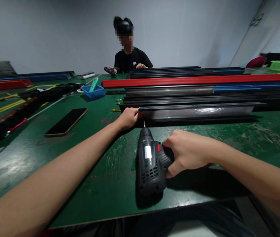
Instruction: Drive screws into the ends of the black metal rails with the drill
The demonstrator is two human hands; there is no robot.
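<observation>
My right hand is wrapped round the handle of a black cordless drill, which lies low over the green table. The drill's thin bit points away from me, toward the near left end of a long black profile with a shiny grey face. Whether the bit touches the profile I cannot tell. My left hand grips that same end of the profile, thumb and fingers closed on it. Part of the fingers is hidden behind the profile.
Behind the profile lie more black lengths, a red bar and blue strips. A phone and a blue basket rest on the green table to the left. Across it sits a person with a drill.
</observation>
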